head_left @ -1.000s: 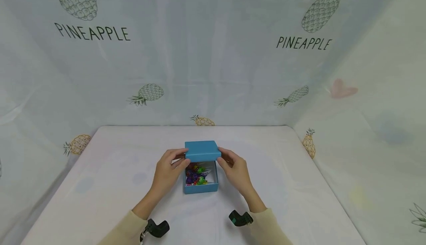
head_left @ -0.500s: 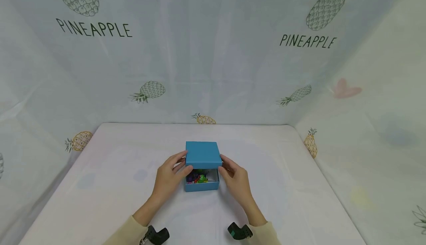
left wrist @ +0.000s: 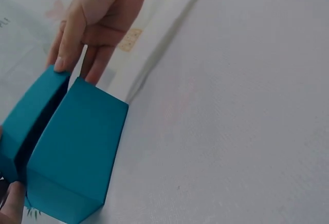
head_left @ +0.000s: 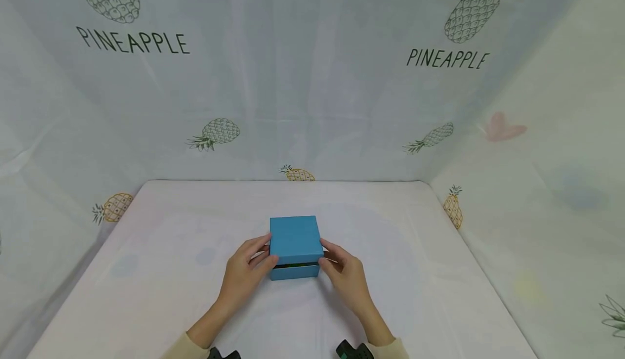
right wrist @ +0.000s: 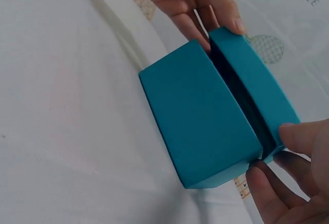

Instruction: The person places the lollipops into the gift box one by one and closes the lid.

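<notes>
The lid (head_left: 294, 239) is held just above the box (head_left: 294, 271) at the counter's (head_left: 161, 272) centre, a dark gap showing at its 6 o'clock edge; it is pinched by the left hand (head_left: 242, 276) at 9 o'clock and the right hand (head_left: 345, 276) at 3 o'clock

A teal box (right wrist: 198, 131) sits on the white table (right wrist: 67, 131), its lid (right wrist: 254, 90) lifted slightly, leaving a dark gap. The right hand (right wrist: 290, 183) pinches the lid's near corner; the left hand (right wrist: 198, 0) holds its far end.
</notes>
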Motion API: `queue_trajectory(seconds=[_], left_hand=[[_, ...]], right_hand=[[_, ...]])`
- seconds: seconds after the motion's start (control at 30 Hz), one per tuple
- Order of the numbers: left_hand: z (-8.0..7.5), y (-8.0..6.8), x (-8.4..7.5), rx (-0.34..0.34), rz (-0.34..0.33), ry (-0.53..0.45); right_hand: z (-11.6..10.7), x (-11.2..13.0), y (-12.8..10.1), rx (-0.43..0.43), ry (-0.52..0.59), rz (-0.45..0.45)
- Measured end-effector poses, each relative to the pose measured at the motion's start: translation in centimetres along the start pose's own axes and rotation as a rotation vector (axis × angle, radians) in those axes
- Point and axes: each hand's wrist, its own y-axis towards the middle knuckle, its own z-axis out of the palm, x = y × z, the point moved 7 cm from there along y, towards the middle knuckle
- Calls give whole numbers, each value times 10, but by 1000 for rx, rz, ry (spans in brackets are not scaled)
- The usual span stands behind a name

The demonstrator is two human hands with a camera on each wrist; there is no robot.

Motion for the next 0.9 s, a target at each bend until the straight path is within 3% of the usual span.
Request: queue_trajectory(seconds=[0.47,0.9], left_hand=[[2,-7,10,41,-63,-46],[1,-6,16,66,-134,5]], right_hand=[[1,-9,-6,5,39,47],[0,-6,-4,6,21,73]])
